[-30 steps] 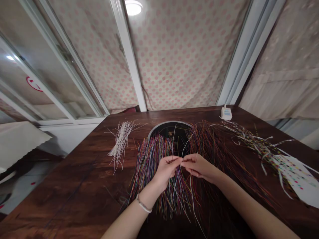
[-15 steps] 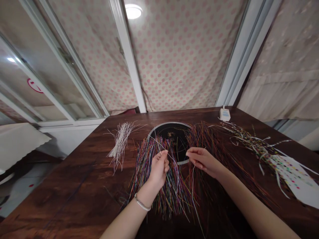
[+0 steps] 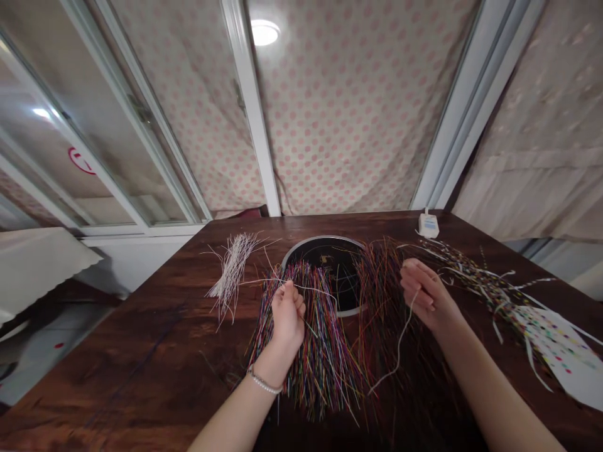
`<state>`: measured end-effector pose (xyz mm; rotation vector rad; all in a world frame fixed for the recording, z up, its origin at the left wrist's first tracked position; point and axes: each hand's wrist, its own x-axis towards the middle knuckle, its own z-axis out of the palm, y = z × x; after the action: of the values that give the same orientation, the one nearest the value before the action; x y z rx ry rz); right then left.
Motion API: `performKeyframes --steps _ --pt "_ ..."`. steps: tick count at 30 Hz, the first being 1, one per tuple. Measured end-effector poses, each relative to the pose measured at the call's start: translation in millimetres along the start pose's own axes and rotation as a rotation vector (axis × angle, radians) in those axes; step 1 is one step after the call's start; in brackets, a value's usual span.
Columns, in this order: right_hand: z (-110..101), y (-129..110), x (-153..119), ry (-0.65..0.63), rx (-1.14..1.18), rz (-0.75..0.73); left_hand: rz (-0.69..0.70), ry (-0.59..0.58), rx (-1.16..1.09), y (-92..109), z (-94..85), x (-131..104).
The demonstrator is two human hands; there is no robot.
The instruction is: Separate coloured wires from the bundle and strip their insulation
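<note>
My left hand (image 3: 288, 314) is closed in a pinch on thin pale strands, whose ends stick out to both sides above a bundle of multicoloured strands (image 3: 313, 351). Farther right, my right hand (image 3: 426, 292) has its fingers pressed together on a white strand (image 3: 399, 351), which hangs down in a curve. Beneath and beside the right hand spreads a bundle of reddish-brown strands (image 3: 381, 276). A round black tray with a silver rim (image 3: 325, 238) lies partly under both bundles.
On the dark wooden table (image 3: 160, 314), a bundle of white strands (image 3: 233, 267) lies at the left. A small white box (image 3: 428, 225) stands at the back right, near dotted ribbons (image 3: 494, 289) and a dotted white sheet (image 3: 565, 351).
My hands have moved apart, the right one outward to the right and the left one slightly left. The white strand now hangs from my right hand. The view has shifted a little.
</note>
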<state>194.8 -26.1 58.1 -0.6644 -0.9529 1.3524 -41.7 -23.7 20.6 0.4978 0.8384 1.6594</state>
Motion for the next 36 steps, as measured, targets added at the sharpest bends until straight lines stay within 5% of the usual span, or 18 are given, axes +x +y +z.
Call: performKeyframes --steps 3,7,9,14,16,23,32,36 --pt "-13 -4 4 0.007 -0.12 0.064 0.029 -0.023 0.021 6 0.7 2" --pt "-30 3 9 -0.136 -0.518 0.416 -0.089 -0.132 0.144 0 2.9 -2" --pt "-36 11 12 -0.118 -0.687 0.476 -0.159 -0.192 0.232 -6 3.4 -5" --pt "-38 35 20 0.27 -1.045 0.066 -0.193 -0.266 0.41 -16 2.6 -12" --pt "-30 43 20 0.272 -1.025 -0.03 -0.214 -0.281 0.457 -17 3.0 -13" --pt "15 62 5 0.171 -0.619 -0.006 -0.291 -0.464 0.605 -17 10.1 -24" --pt "22 36 0 0.566 -0.394 -0.38 -0.359 -0.869 0.723 -11 25.1 -56" --pt "20 24 2 0.627 -0.386 -0.483 -0.339 -0.953 0.714 -11 26.9 -65"
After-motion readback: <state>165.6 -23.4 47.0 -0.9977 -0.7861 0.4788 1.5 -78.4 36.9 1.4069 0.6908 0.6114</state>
